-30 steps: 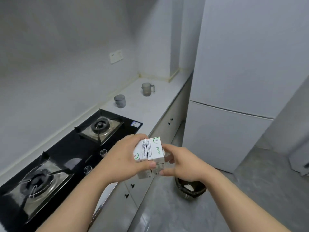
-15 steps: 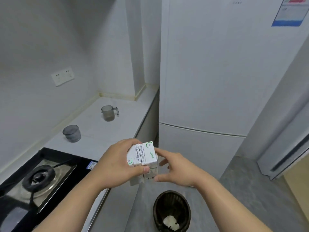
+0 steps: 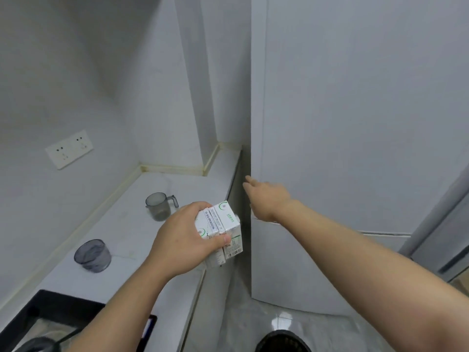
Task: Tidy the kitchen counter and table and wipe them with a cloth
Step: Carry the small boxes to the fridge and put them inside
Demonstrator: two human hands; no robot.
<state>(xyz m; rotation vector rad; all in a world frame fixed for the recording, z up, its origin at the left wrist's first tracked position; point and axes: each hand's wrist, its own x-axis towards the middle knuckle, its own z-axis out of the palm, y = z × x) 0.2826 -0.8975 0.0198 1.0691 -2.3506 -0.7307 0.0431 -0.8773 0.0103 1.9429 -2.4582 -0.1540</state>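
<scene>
The left hand (image 3: 182,240) has its grip wrapped round a bundle of small white cartons (image 3: 224,224), thumb across the front, held in the air over the table's (image 3: 127,237) front edge. Up and to the right of that grip the right hand (image 3: 266,196) is empty, fingers stretched out at the left edge of the fridge (image 3: 355,123); whether they touch it I cannot tell. Left of the carton grip a grey jug (image 3: 158,208) and a grey cup (image 3: 92,255) stand apart on the table, and below the right forearm sits a dark bin (image 3: 281,342).
</scene>
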